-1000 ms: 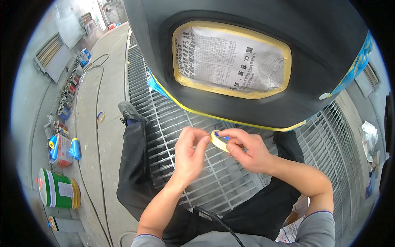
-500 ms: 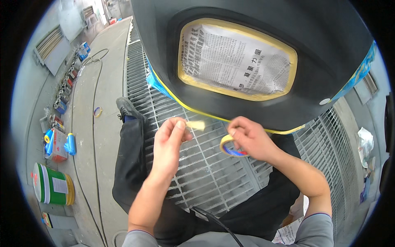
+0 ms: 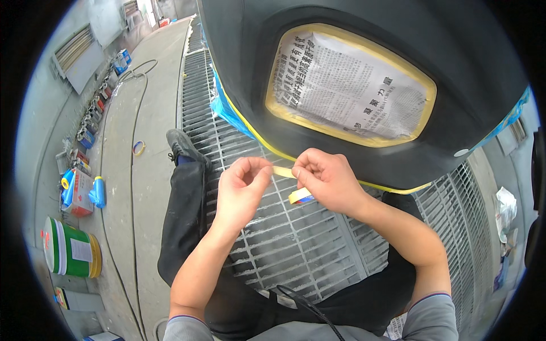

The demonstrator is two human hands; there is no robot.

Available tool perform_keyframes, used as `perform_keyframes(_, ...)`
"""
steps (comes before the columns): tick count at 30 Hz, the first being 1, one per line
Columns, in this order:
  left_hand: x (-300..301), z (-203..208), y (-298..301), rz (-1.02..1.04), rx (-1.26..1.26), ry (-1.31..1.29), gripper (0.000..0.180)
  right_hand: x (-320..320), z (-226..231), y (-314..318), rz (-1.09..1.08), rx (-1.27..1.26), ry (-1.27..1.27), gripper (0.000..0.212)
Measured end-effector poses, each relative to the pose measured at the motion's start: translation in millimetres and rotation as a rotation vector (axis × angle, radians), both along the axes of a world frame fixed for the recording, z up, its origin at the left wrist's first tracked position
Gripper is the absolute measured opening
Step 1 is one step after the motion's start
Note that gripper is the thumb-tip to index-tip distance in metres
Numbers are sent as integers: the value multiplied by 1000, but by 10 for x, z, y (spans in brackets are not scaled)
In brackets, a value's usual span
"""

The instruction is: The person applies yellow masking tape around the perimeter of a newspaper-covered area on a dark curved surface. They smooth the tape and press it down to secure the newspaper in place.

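Note:
A short strip of yellow masking tape (image 3: 283, 171) stretches between my two hands. My left hand (image 3: 243, 186) pinches one end of it between thumb and fingers. The other end is at the fingertips of my right hand (image 3: 329, 177), and the roll of masking tape (image 3: 296, 196) hangs under that hand, partly hidden by it. Just beyond them stands a large dark curved panel (image 3: 239, 68), its lower edge lined with yellow tape. A recess in it is covered with newspaper (image 3: 352, 85) framed by more yellow tape.
Metal grating (image 3: 296, 244) forms the floor between my bent legs. Blue film (image 3: 227, 111) sticks out under the panel's left side. Leftward are a green-and-white bucket (image 3: 71, 250), a red-and-white box (image 3: 82, 193), several cans, a hose and another tape roll (image 3: 138, 148). White plastic (image 3: 505, 204) lies at the right.
My right hand has moved left toward my left hand and now meets the tape strip, which hung loose from the left fingers before. The panel has shifted right in view.

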State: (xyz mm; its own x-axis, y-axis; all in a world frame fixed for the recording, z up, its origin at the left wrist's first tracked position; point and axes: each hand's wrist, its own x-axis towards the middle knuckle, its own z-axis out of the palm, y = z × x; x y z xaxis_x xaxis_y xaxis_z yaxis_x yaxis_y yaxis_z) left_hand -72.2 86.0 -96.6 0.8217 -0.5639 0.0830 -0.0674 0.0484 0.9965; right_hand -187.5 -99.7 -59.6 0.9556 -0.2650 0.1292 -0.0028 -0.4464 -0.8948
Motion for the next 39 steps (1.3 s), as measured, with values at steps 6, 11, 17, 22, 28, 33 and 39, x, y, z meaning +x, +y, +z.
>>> perform_keyframes(6,100,-105,-83,146,75,-464,8,45,-109,117,-46,-377,-135,12)
perform_keyframes(11,134,-15,-33,130,172,-571,5,75,-208,126,-64,-589,-249,8)
perform_keyframes(17,723,-141,68,558,-188,-48,7,119,-154,166,-317,-536,-344,5)
perform_keyframes(22,668,-64,-176,318,-272,-121,24,400,-76,52,-394,-265,-323,11)
perform_keyframes(28,591,-23,-588,264,-282,-135,24,761,-141,58,-489,-347,-373,16)
perform_keyframes(33,675,-68,-707,290,-248,-134,29,802,-69,61,-480,-277,-301,20)
perform_keyframes(39,680,-35,-731,288,-252,-142,28,827,-95,65,-518,-312,-292,20)
